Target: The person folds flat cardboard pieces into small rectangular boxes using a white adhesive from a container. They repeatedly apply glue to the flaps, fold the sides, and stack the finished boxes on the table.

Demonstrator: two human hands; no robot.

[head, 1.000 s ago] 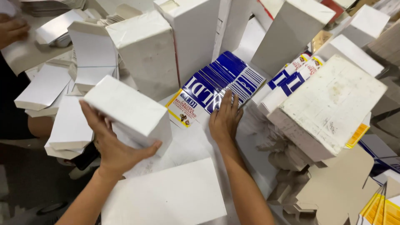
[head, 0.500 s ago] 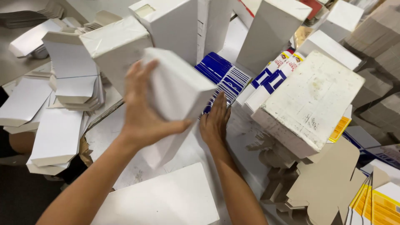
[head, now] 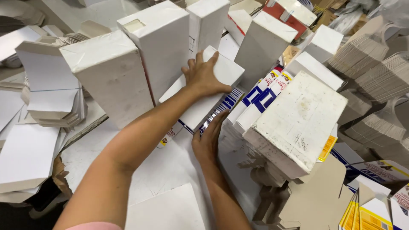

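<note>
My left hand [head: 203, 76] grips a white carton [head: 204, 91] and lays it flat on a stack of blue, white and yellow printed cartons [head: 221, 106], in the gap between tall upright white boxes. Its fingers wrap over the carton's far top edge. My right hand [head: 208, 138] lies below it, fingers spread and pressed against the printed stack's near edge, holding nothing. A tall white box [head: 159, 42] stands just left of the carton, and a tilted one [head: 260, 47] stands just right.
A big dirty white box [head: 298, 121] lies on its side at the right. Another white box [head: 106, 76] stands at the left beside piles of flat white blanks [head: 47, 96]. Grey cardboard stacks [head: 370, 72] fill the far right; a white sheet [head: 166, 211] lies near me.
My left hand lifted the white carton from the lower left, swung it up and over, and set it down on the printed stack. My right hand stayed pressed on that stack.
</note>
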